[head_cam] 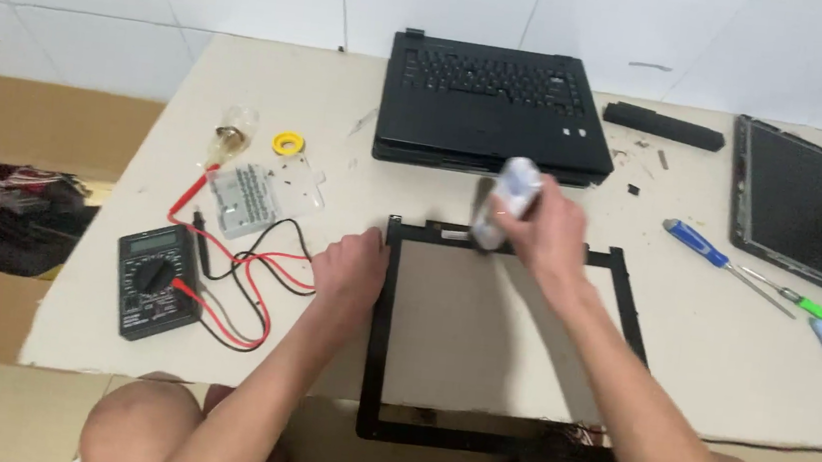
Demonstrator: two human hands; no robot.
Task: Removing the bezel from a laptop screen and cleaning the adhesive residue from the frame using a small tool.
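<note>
A black rectangular screen bezel frame [378, 348] lies on the cream table in front of me, its near side hanging over the table's edge. My left hand [352, 268] rests with its fingers curled on the frame's left side near the top corner. My right hand [543, 236] is raised over the frame's top side and grips a small white, blurred bottle-like object [509, 198]. Behind the frame sits the black laptop base [493, 106] with its keyboard showing.
A black multimeter [155, 281] with red and black leads lies at the left, next to a clear plastic box [259, 196], a yellow tape roll [288, 143] and a small glass bottle [231, 132]. At the right lie a blue screwdriver [705, 251], a green screwdriver [818, 310], a battery bar [663, 125] and a screen panel [815, 212].
</note>
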